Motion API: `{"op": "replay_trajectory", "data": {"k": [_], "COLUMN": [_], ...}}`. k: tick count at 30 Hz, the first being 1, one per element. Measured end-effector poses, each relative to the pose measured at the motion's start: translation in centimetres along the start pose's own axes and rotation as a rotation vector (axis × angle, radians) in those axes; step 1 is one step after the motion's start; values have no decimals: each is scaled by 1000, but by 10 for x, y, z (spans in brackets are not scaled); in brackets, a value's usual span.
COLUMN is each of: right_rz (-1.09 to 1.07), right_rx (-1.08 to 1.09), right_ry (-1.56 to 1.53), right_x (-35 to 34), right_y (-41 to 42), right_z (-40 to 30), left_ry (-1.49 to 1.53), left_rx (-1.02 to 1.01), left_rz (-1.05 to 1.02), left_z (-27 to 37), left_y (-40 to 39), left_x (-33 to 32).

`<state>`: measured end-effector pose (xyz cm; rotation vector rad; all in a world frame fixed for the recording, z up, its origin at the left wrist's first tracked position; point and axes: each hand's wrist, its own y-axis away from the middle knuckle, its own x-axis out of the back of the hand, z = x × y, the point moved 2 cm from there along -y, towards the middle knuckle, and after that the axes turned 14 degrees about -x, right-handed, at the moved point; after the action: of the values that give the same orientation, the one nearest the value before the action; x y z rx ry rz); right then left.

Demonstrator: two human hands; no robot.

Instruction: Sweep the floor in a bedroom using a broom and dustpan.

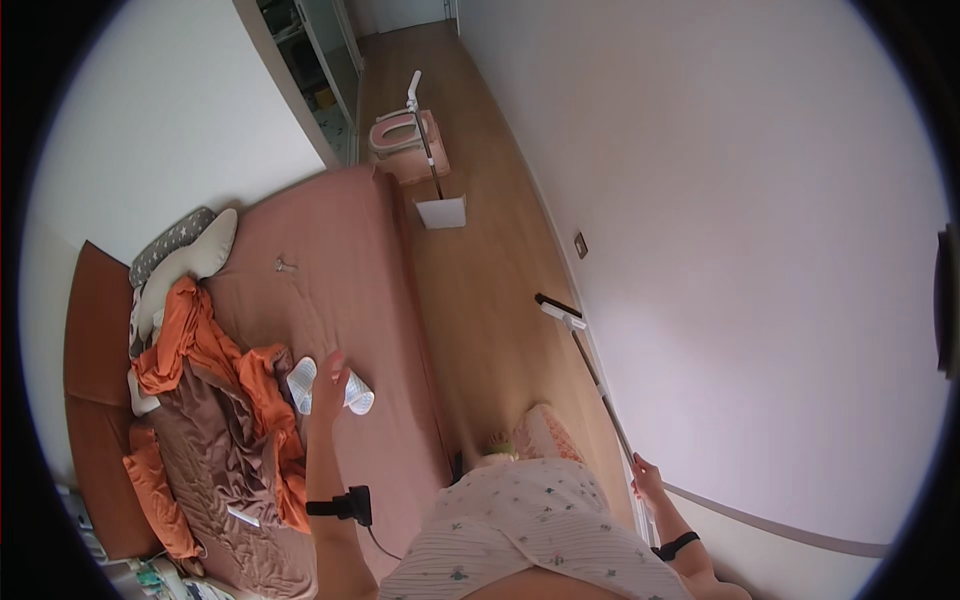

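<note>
My right hand (646, 480) is closed around the long handle of a broom (600, 386). The broom's dark-bristled head is low beside the wall at the right. Over the pink-sheeted bed (382, 442), my left hand (330, 379) holds a white patterned item (301, 384) that spreads out on both sides of the hand; whether it is cloth or paper cannot be told. Orange and brown bedding (247, 420) lies crumpled left of that hand. A long-handled white dustpan (442, 213) stands upright on the wooden floor, past the broom head.
A pink child's potty seat (409, 146) sits behind the dustpan near a sliding glass door (330, 60). Pillows (187, 240) and a small object (283, 265) lie on the bed. A patterned mat (547, 435) lies near my feet. A wall runs along the right.
</note>
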<state>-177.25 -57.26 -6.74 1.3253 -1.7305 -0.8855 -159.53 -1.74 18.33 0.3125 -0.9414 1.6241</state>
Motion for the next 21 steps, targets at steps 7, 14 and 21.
{"op": "replay_trajectory", "data": {"k": [7, 14, 21], "right_rz": [-108, -140, -99], "right_rx": [52, 54, 20], "right_ry": [50, 123, 155], "right_x": [-23, -46, -75], "right_y": [-53, -81, -121], "right_z": [-218, -406, -508], "left_ry": [-334, -812, -1078], "left_rx": [-361, -484, -930], "left_rz": [-65, -180, -378], "left_z": [69, 122, 76], "left_y": [-262, -479, -664], "left_x": [-17, -35, -76]}}
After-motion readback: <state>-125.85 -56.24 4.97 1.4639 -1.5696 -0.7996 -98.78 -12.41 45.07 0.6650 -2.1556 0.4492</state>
